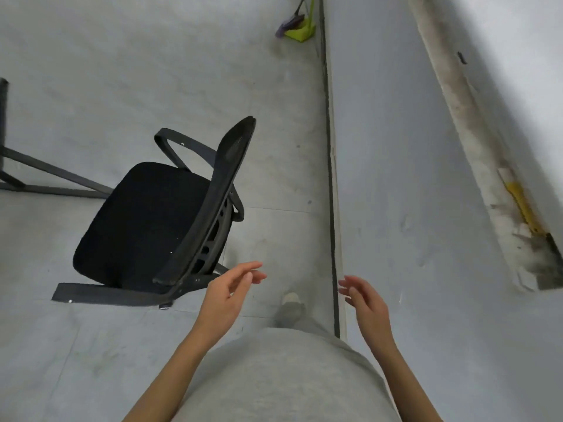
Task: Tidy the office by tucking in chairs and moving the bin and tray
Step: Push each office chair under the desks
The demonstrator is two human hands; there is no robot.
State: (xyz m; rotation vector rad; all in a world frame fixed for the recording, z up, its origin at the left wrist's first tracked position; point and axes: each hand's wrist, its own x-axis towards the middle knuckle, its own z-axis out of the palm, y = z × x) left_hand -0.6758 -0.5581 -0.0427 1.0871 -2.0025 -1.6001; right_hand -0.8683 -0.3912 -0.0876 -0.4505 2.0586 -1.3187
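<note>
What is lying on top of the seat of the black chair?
Nothing lies on the visible part of the black seat. The curved backrest covers its rear edge, so that strip cannot be checked.

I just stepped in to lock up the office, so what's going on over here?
A person is standing on the grey floor beside a black chair, looking down at it. Both hands are empty with fingers relaxed: the left hand hangs just behind the chair's backrest without touching it, and the right hand hovers in front of the wall. Part of a dark desk frame shows past the chair, which is not tucked in. A green dustpan sits farther along the wall.
</note>
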